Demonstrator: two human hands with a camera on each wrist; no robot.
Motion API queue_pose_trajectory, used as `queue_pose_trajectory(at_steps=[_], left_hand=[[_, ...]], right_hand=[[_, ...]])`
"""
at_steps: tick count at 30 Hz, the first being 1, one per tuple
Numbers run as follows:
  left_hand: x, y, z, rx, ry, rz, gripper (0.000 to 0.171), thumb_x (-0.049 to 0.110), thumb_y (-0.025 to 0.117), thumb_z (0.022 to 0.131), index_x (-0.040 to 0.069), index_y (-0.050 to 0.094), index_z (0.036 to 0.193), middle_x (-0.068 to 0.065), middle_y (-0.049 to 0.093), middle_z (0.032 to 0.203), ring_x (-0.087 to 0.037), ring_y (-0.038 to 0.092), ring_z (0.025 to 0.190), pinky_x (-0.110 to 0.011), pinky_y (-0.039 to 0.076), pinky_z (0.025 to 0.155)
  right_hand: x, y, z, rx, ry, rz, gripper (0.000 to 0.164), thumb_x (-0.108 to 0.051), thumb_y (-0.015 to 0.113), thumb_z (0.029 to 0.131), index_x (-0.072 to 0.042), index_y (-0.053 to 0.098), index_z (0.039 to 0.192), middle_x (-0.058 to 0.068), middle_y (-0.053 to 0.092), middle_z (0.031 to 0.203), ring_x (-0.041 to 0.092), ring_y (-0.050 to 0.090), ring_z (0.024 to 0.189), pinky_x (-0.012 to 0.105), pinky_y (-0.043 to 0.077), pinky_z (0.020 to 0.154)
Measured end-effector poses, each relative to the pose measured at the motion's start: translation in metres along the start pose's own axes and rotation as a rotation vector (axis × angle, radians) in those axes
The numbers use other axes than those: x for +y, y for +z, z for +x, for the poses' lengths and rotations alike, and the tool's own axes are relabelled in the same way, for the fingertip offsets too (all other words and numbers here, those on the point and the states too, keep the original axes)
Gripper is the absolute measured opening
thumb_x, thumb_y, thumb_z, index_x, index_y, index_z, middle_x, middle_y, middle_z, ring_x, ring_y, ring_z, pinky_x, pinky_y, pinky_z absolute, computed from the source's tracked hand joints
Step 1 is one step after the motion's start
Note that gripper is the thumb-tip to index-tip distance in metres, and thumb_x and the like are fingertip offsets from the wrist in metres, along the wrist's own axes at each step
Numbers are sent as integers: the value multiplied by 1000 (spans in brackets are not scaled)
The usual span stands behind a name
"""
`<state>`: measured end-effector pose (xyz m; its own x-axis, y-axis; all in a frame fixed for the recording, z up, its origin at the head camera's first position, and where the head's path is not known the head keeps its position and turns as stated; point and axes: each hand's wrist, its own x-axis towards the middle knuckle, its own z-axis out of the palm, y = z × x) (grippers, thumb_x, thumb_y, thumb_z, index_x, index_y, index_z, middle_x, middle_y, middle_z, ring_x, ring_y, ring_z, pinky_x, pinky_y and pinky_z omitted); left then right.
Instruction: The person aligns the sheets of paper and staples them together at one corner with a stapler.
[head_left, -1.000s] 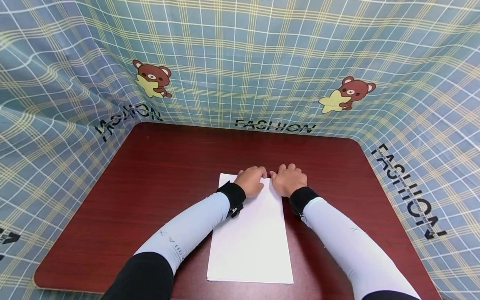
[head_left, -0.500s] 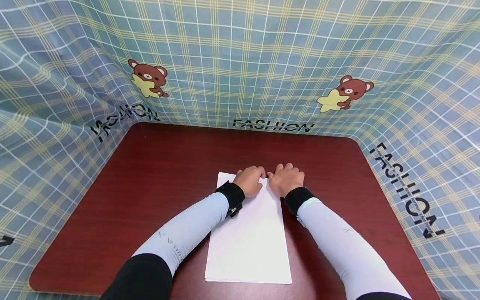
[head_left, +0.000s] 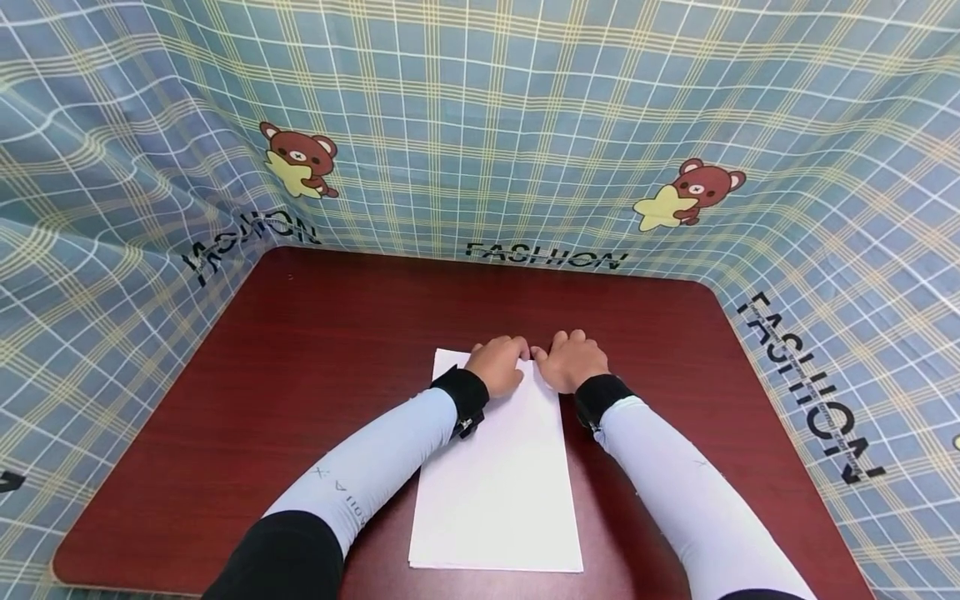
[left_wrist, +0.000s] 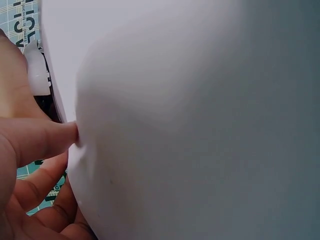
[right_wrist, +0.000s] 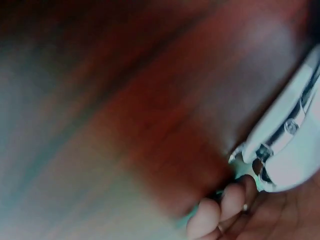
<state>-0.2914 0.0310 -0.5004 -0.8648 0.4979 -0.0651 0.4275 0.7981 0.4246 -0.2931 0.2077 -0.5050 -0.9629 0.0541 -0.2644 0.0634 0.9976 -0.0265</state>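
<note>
A stack of white paper sheets (head_left: 495, 492) lies lengthwise on the dark red table. My left hand (head_left: 497, 367) grips its far edge, and in the left wrist view the thumb (left_wrist: 55, 137) presses on the paper (left_wrist: 190, 125) with the other fingers beyond the edge. Beside it, my right hand (head_left: 573, 363) is at the far right corner of the stack. In the right wrist view it holds a small white stapler-like tool (right_wrist: 292, 165) with a dark metal strip, fingertips curled at its end. The tool's white end (left_wrist: 37, 70) sits against the paper edge in the left wrist view.
The dark red table (head_left: 300, 375) has rounded corners and reaches out on both sides of the stack. A blue and yellow checked cloth (head_left: 480, 150) with printed bears and lettering surrounds it at the back and sides.
</note>
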Motion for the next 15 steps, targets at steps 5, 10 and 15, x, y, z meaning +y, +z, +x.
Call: queue_pose_trajectory(at_steps=[5,10,15], left_hand=[[-1,0,-1,1,-10,14,26,23,70,98,18,64,122,0,68,116,-16,63,112,-41,44,90],[0,0,-3,4,-17,6,24,23,70,98,18,64,121,1,68,115,-15,63,110,-41,44,89],[1,-3,-5,7,-12,18,24,22,71,97,19,64,120,1,67,113,-15,62,108,-40,44,89]], right_hand=[[9,-6,4,-58,-72,79,81,-63,26,106,2,40,152,31,44,146,48,51,126,60,47,103],[19,-9,7,-113,-113,159,80,-61,24,107,0,34,158,29,36,158,47,39,142,64,37,114],[30,-7,8,-53,-148,182,77,-58,23,109,2,39,155,28,42,156,44,39,144,62,36,116]])
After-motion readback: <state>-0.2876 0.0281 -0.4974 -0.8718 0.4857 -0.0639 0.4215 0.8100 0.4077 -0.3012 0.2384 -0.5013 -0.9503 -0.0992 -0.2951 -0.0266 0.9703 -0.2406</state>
